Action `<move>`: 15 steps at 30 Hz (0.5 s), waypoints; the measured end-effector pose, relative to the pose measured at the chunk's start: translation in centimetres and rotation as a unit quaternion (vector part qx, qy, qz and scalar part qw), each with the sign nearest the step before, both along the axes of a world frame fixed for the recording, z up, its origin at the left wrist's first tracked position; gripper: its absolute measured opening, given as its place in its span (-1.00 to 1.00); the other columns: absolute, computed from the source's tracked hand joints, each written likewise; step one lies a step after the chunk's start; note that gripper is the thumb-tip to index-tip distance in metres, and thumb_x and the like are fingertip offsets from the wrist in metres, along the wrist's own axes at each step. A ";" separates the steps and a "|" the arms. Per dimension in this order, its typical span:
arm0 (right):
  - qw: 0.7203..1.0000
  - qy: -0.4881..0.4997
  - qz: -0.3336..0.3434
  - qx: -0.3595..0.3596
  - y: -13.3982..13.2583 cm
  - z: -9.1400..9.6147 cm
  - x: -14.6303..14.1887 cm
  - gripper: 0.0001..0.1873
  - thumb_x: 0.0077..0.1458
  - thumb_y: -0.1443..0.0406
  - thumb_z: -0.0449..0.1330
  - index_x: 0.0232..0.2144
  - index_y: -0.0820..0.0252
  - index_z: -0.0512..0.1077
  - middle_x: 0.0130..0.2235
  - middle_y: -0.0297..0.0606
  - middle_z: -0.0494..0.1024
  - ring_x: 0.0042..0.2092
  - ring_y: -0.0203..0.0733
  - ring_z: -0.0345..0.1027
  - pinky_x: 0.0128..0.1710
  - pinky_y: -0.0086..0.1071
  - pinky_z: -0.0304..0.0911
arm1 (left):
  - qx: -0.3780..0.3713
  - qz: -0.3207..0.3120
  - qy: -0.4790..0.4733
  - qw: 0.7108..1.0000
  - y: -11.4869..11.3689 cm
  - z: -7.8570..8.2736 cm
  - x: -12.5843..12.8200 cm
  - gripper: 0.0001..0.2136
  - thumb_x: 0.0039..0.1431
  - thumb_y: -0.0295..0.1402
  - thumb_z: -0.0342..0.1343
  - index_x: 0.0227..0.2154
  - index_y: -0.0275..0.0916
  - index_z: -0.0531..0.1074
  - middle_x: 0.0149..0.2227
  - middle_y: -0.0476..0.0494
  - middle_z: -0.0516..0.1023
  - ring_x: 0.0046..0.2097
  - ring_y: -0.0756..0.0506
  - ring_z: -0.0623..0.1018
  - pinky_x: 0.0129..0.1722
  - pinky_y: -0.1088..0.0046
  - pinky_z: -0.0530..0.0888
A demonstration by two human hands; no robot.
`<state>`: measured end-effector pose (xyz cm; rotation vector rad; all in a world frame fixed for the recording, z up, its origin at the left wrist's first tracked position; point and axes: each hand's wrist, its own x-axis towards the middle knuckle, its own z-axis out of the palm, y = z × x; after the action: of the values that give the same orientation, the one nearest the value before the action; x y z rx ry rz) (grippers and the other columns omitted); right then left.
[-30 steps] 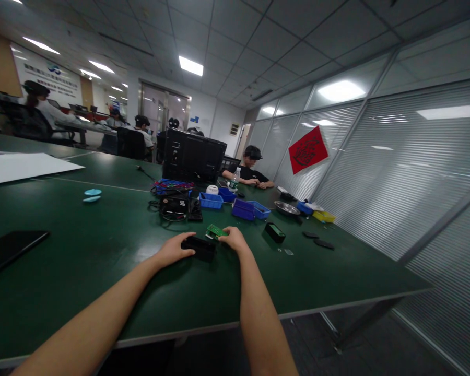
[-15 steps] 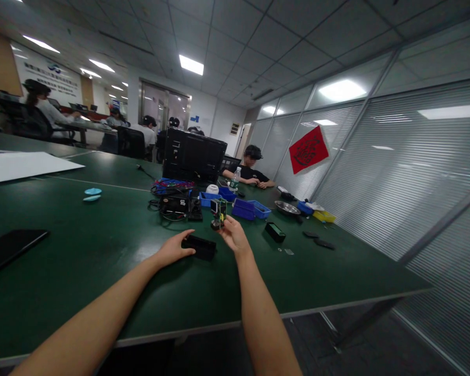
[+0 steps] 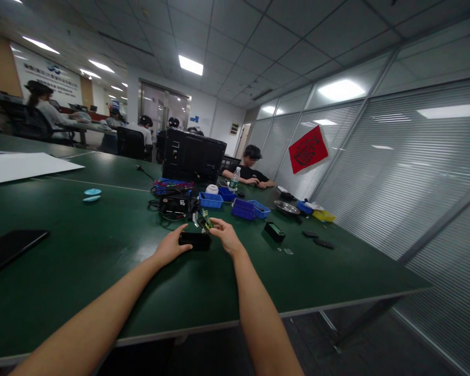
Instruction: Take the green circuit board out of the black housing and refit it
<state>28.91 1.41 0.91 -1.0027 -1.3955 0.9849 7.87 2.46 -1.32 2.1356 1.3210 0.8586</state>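
My left hand [image 3: 173,245] grips the left end of a black rectangular case [image 3: 198,241], thumb on the near side and fingers behind it. My right hand [image 3: 226,235] pinches a small green circuit board [image 3: 204,221] with parts on it. The board is tilted and sits just above the case's right half; whether it touches the case I cannot tell. To the right, on the green table [image 3: 172,303], lies another black case [image 3: 274,232] with a green inside or top. Several small flat pieces lie near it.
Beyond my hands stand blue bins [image 3: 210,200], a black device with cables [image 3: 173,204], a monitor [image 3: 195,155] and a water bottle [image 3: 235,178]. A metal bowl [image 3: 287,208] and a yellow tray [image 3: 324,216] are at the right. Across the table sits a person [image 3: 253,169].
My right hand has brought the circuit board left and down, from upright to tilted over the case. The case in my left hand has turned and shifted slightly left.
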 end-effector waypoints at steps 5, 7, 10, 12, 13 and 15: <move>0.996 -0.083 -0.011 0.024 0.1 -0.2 0.3 -0.53 -0.26 0.27 0.28 -0.18 0.15 0.43 -0.25 -0.31 0.43 -0.25 -0.28 0.25 -0.18 -0.36 0.14 | 0.000 -0.005 0.004 1.000 -0.1 0.2 -0.1 -0.29 -0.15 -0.23 0.15 0.12 -0.18 0.05 -0.07 -0.18 0.44 -0.08 -0.16 0.45 -0.09 0.36 0.33; 0.993 -0.112 -0.009 0.041 0.0 0.0 0.4 -0.54 -0.26 0.27 0.27 -0.19 0.13 0.43 -0.23 -0.32 0.41 -0.25 -0.29 0.23 -0.17 -0.37 0.13 | -0.003 -0.011 0.001 1.000 -0.2 0.3 -0.1 -0.29 -0.14 -0.24 0.14 0.13 -0.18 0.04 -0.07 -0.18 0.44 -0.09 -0.16 0.45 -0.09 0.37 0.33; 0.988 -0.143 -0.012 0.050 -0.3 0.4 0.7 -0.55 -0.24 0.28 0.26 -0.18 0.12 0.43 -0.22 -0.33 0.40 -0.23 -0.29 0.22 -0.16 -0.37 0.12 | -0.007 -0.012 -0.001 1.000 -0.2 0.4 -0.1 -0.29 -0.14 -0.25 0.14 0.13 -0.18 0.04 -0.07 -0.17 0.43 -0.08 -0.15 0.45 -0.10 0.38 0.34; 0.985 -0.165 -0.011 0.044 -0.5 0.6 0.7 -0.56 -0.22 0.27 0.25 -0.17 0.12 0.42 -0.22 -0.33 0.39 -0.23 -0.28 0.22 -0.16 -0.37 0.12 | -0.006 -0.006 -0.003 1.000 -0.2 0.4 -0.1 -0.29 -0.15 -0.25 0.14 0.13 -0.17 0.04 -0.07 -0.17 0.44 -0.08 -0.15 0.45 -0.11 0.39 0.34; 0.983 -0.177 -0.007 0.041 -0.7 0.7 0.7 -0.56 -0.22 0.27 0.25 -0.17 0.11 0.42 -0.23 -0.33 0.38 -0.22 -0.28 0.22 -0.16 -0.37 0.12 | -0.006 -0.003 -0.004 1.000 -0.3 0.4 -0.1 -0.28 -0.15 -0.25 0.15 0.13 -0.17 0.04 -0.08 -0.16 0.44 -0.09 -0.15 0.45 -0.12 0.40 0.34; 0.979 -0.201 0.001 0.040 -0.8 0.9 0.6 -0.56 -0.21 0.27 0.25 -0.17 0.11 0.43 -0.25 -0.34 0.37 -0.23 -0.28 0.22 -0.17 -0.37 0.12 | -0.008 0.002 -0.005 1.000 -0.2 0.4 -0.1 -0.27 -0.16 -0.25 0.15 0.13 -0.15 0.04 -0.09 -0.15 0.44 -0.11 -0.14 0.46 -0.14 0.40 0.35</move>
<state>29.47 0.57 1.81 -1.1833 -1.7537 0.7441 7.80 2.21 -0.91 2.1143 1.3222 0.8565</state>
